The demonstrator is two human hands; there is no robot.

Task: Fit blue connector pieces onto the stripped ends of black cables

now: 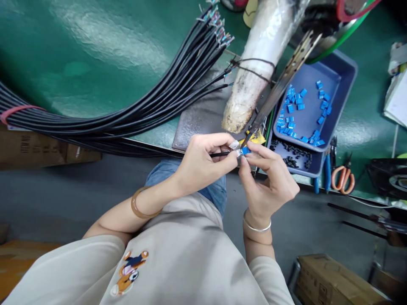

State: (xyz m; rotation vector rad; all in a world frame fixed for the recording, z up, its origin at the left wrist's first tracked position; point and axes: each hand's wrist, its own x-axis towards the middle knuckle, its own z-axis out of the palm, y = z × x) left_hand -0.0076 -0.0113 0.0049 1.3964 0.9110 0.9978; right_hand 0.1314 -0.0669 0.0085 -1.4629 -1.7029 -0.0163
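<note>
My left hand (208, 159) pinches the end of a black cable (219, 154) between thumb and fingers. My right hand (267, 176) is closed on a small blue connector (245, 151) that meets the cable's end. Just above the connector is the dark tip of a soldering iron (249, 134), its perforated metal shaft slanting up to the right. Whether the tip touches the connector I cannot tell. A yellow piece (258, 138) lies behind my fingertips. The fine wires at the joint are mostly hidden by my fingers.
A bundle of black cables (127, 118) with stripped ends lies on the green table (104, 38). A plastic-wrapped duct (254, 67) hangs close above my hands. Right of it stand a tray (343, 80) of blue connectors and a tray (313, 169) of small black parts. Orange-handled pliers (343, 178) lie near the edge.
</note>
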